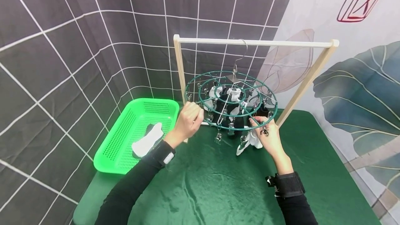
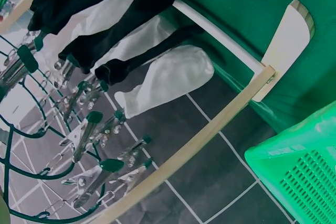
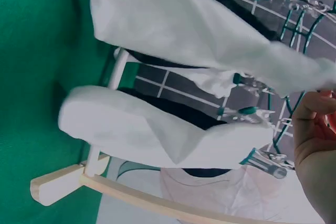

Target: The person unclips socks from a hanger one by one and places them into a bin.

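A round green drying hanger point(image 1: 272, 104) with metal clips and hanging socks hangs by its hook from a wooden rack. At its left rim, my left hand point(image 1: 187, 119) has curled fingers round the outer ring; only a sliver of it shows in the left wrist view. My right hand point(image 1: 269, 138) is at the front right of the ring, beside a dangling clip point(image 1: 265, 130). Its fingers pinch the upper end of a white sock point(image 3: 178, 19), partly out of frame. Below that in the right wrist view, another white sock point(image 3: 142, 124) hangs from a clip point(image 3: 268, 162).
On the left stands a green basket point(image 1: 107, 148) with a white sock point(image 1: 149, 141) and something grey inside. The rack's wooden leg point(image 1: 307, 82) rises right of the hanger. Black sock point(image 2: 121, 24) and white ones hang close together. A green cloth point(image 1: 212, 183) covers the table.
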`<state>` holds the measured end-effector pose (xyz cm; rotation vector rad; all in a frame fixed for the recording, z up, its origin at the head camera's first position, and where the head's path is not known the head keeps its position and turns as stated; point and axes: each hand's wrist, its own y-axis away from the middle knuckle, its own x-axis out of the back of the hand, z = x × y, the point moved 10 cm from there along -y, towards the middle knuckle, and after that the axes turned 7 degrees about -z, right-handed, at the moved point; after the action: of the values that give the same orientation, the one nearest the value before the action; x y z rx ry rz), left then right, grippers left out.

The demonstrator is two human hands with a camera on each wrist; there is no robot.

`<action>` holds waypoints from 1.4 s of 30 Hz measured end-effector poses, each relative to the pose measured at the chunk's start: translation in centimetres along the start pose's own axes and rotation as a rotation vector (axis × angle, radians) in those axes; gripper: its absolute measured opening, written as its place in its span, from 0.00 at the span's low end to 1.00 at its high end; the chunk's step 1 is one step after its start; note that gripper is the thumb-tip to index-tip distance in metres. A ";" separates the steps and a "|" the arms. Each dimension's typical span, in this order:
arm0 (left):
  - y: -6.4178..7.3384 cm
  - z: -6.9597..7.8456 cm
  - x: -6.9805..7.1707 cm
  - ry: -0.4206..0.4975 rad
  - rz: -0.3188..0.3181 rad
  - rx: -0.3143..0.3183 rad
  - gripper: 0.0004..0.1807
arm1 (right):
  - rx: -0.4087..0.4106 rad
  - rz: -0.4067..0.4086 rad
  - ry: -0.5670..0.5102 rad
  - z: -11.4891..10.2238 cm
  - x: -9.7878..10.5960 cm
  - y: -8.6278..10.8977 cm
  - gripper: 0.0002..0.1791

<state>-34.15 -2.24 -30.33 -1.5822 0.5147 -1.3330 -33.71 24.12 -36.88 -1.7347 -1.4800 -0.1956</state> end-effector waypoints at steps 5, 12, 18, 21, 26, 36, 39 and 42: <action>-0.1 -0.7 0.3 -0.002 0.017 0.048 0.15 | -0.012 -0.023 0.033 -0.5 -0.4 0.4 0.12; 0.2 -1.4 0.9 -0.020 0.079 0.089 0.15 | 0.029 -0.067 -0.118 -2.6 -1.1 0.5 0.11; 0.8 -2.7 1.1 0.000 0.113 0.113 0.17 | -0.052 -0.208 -0.530 -1.7 -3.3 1.1 0.12; 0.8 -3.5 1.4 0.021 0.123 0.152 0.17 | -0.086 -0.247 -0.632 -0.9 -4.1 1.1 0.12; 0.8 -4.4 1.9 0.055 0.142 0.224 0.15 | -0.112 -0.313 -0.669 -0.9 -5.0 0.8 0.04; 0.6 -3.4 2.3 0.108 0.178 0.296 0.19 | -0.073 -0.159 -0.200 -0.9 -4.1 -0.4 0.18; 1.1 -2.5 2.9 0.106 0.259 0.298 0.17 | -0.057 -0.108 -0.158 -1.0 -3.7 -0.2 0.19; 2.3 -1.7 3.2 0.139 0.361 0.358 0.15 | -0.031 -0.086 -0.162 -1.1 -3.5 0.1 0.17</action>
<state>-34.08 -6.50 -30.74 -1.0536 0.5788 -1.1832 -34.23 20.73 -38.29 -1.7463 -1.6788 -0.1256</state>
